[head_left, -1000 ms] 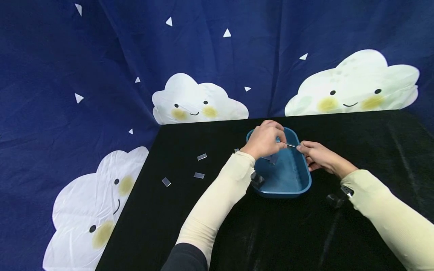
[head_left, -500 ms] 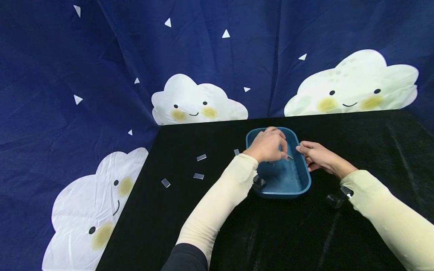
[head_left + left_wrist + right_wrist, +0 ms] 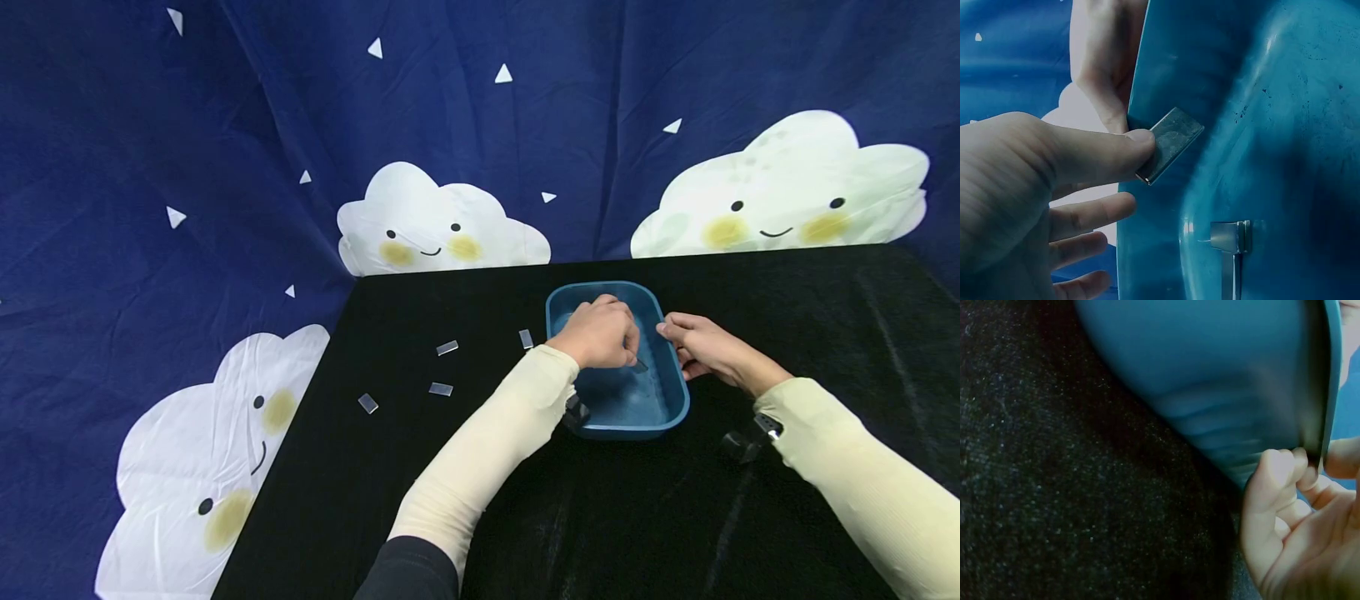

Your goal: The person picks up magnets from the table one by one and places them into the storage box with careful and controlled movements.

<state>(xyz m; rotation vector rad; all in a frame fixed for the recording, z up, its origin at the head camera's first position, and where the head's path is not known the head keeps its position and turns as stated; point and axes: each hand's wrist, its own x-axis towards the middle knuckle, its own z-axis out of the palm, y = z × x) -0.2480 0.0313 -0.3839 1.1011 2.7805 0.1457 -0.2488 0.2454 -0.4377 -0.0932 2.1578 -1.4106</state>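
My left hand [image 3: 598,335] is over the inside of a blue plastic tub [image 3: 622,430] and pinches a small, flat, shiny metal block [image 3: 1171,144]. In the left wrist view the thumb lies on the block, and the other fingers are loosely bent below. More metal blocks [image 3: 1230,237] lie on the tub floor, some touching each other. My right hand [image 3: 708,346] holds the tub's right rim, its thumb at the edge and its fingers against the outer wall in the right wrist view. In the head view my left hand hides part of the tub floor.
Left of the tub, several similar small blocks lie apart on the black tabletop [image 3: 322,517], among them one metal block [image 3: 440,389] and another near the tub [image 3: 526,339]. Behind hangs a dark blue curtain [image 3: 450,100] with white clouds.
My left hand has moved from the tub's right rim, near my right hand, lower and nearer over the tub's inside, with the metal block between its fingers. The right hand keeps its place.
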